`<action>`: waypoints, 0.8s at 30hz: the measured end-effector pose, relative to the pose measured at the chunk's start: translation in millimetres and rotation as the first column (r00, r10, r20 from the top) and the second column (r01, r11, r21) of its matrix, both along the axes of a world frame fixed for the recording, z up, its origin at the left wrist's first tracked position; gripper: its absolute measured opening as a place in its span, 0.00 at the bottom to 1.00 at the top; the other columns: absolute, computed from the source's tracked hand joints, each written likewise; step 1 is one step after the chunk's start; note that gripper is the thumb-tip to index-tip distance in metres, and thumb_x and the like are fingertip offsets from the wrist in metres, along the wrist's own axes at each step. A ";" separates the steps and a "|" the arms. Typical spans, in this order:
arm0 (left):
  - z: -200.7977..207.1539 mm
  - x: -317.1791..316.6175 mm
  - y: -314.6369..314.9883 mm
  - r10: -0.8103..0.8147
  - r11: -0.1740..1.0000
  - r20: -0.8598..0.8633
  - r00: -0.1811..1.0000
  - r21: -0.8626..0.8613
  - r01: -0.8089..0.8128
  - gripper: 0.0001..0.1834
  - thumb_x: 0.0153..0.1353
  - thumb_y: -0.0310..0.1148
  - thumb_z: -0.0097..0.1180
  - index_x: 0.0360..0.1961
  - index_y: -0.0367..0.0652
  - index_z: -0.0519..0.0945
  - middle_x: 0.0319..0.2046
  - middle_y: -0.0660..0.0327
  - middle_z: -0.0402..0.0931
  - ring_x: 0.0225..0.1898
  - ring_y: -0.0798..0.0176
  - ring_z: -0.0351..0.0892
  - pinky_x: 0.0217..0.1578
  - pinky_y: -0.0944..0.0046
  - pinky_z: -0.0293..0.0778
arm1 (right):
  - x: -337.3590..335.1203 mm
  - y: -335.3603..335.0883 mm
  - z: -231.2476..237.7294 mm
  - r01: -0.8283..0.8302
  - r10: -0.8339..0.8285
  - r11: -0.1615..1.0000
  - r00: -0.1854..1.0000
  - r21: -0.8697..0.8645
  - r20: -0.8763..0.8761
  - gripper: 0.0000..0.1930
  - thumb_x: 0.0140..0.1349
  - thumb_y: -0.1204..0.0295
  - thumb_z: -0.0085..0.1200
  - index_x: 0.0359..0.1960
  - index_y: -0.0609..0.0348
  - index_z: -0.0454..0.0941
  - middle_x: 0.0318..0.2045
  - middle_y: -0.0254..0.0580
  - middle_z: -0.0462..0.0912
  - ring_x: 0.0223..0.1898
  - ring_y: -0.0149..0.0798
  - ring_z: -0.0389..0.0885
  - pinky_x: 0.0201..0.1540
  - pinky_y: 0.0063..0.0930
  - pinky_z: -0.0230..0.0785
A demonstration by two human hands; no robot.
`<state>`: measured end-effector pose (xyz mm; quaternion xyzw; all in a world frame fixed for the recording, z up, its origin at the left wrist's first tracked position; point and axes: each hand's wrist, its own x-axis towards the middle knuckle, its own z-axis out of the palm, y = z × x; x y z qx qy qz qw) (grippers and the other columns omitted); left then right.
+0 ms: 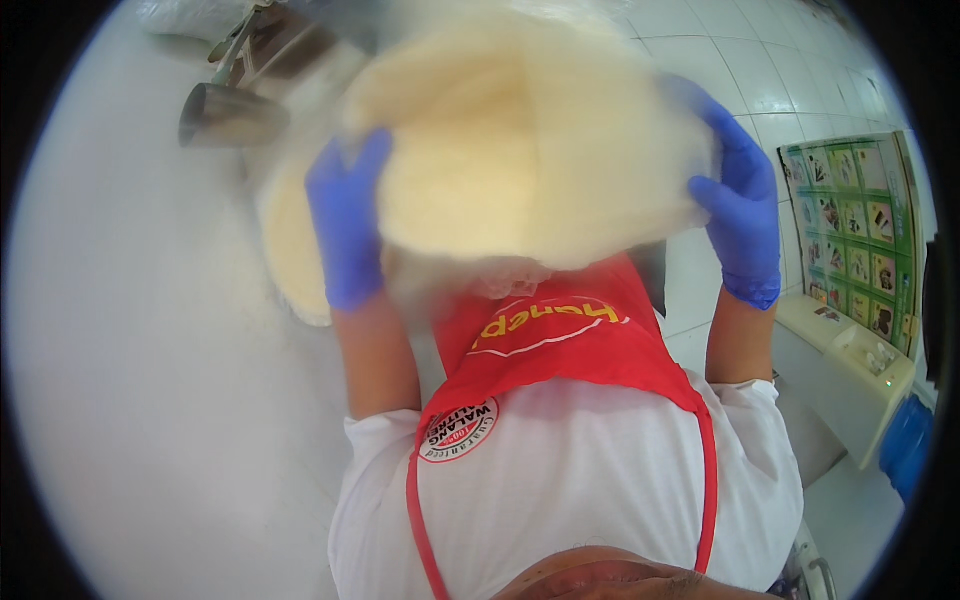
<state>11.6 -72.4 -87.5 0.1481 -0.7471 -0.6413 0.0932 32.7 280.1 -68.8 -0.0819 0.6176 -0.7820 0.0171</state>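
Note:
Both of my hands wear blue gloves and hold up a wide, pale yellow, thin round sheet (470,150), like a flatbread or wrapper; motion blurs it. My left hand (345,220) is closed on its left edge, with the thumb near the front. On the opposite edge, my right hand (742,205) grips with the thumb in front and the fingers partly behind. Another pale yellow round (292,245) lies on the white table beside my left wrist, partly hidden by that hand. Crumpled clear plastic (510,277) shows just below the held sheet.
A metal cup-shaped vessel (230,115) with a handle sits at the far left, by blurred dark items. The white table (140,380) spreads to my left. On the right stand a green picture board (850,230), a cream-coloured unit (850,370) and a blue container (908,447).

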 end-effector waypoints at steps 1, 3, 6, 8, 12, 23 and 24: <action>1.7 -0.1 -0.2 -0.007 1.000 -0.001 1.000 -0.019 0.007 0.18 0.64 0.32 0.66 0.51 0.30 0.83 0.42 0.56 0.85 0.41 0.65 0.82 0.44 0.64 0.78 | 0.0 5.9 0.4 0.018 -0.018 1.000 1.000 -0.021 0.004 0.40 0.51 0.73 0.61 0.69 0.74 0.68 0.66 0.53 0.75 0.67 0.42 0.74 0.72 0.34 0.62; 8.6 -5.0 2.6 -0.037 0.998 -0.006 0.999 -0.051 0.037 0.20 0.66 0.31 0.65 0.56 0.31 0.81 0.47 0.56 0.85 0.45 0.65 0.84 0.48 0.65 0.78 | 1.1 17.4 7.8 0.073 -0.073 0.997 0.997 -0.012 0.001 0.43 0.47 0.70 0.62 0.69 0.75 0.67 0.68 0.55 0.73 0.68 0.44 0.73 0.73 0.34 0.60; 35.1 -1.1 22.2 -0.032 0.999 -0.153 0.988 -0.044 0.026 0.20 0.67 0.32 0.65 0.55 0.31 0.81 0.47 0.57 0.85 0.45 0.67 0.84 0.47 0.66 0.78 | 6.9 41.9 16.6 0.138 -0.138 0.985 0.990 0.101 -0.005 0.51 0.42 0.61 0.61 0.72 0.74 0.63 0.71 0.57 0.68 0.73 0.48 0.66 0.76 0.36 0.52; 61.9 1.6 34.8 -0.069 0.993 -0.149 0.986 -0.108 0.053 0.21 0.64 0.33 0.67 0.55 0.32 0.82 0.46 0.58 0.85 0.45 0.66 0.83 0.48 0.66 0.78 | 12.7 62.1 21.5 0.217 -0.211 0.970 0.975 0.107 -0.063 0.52 0.43 0.60 0.60 0.73 0.75 0.60 0.72 0.63 0.65 0.73 0.52 0.65 0.77 0.39 0.51; 91.6 -11.5 56.2 -0.190 0.981 -0.225 0.956 -0.018 0.191 0.22 0.63 0.33 0.68 0.56 0.33 0.82 0.46 0.59 0.85 0.44 0.66 0.82 0.49 0.66 0.77 | 34.4 90.0 33.7 0.458 -0.438 0.886 0.879 0.076 -0.187 0.54 0.43 0.59 0.58 0.74 0.78 0.56 0.73 0.69 0.60 0.75 0.58 0.61 0.77 0.44 0.50; -32.5 -65.0 -12.0 -0.255 0.959 -0.060 0.965 -0.145 0.244 0.22 0.69 0.31 0.62 0.60 0.29 0.78 0.54 0.53 0.82 0.50 0.61 0.84 0.52 0.62 0.78 | 15.7 100.0 -8.1 0.261 -0.261 0.965 0.965 -0.002 -0.015 0.50 0.44 0.66 0.55 0.74 0.75 0.59 0.75 0.61 0.60 0.77 0.49 0.58 0.79 0.37 0.43; -35.2 -63.2 -14.1 -0.233 0.967 -0.063 0.970 -0.122 0.225 0.23 0.69 0.30 0.61 0.60 0.28 0.77 0.54 0.53 0.82 0.51 0.61 0.83 0.53 0.62 0.78 | 14.3 103.0 -12.3 0.265 -0.265 0.964 0.964 -0.037 -0.001 0.50 0.44 0.68 0.55 0.74 0.75 0.58 0.75 0.59 0.60 0.77 0.49 0.58 0.79 0.36 0.45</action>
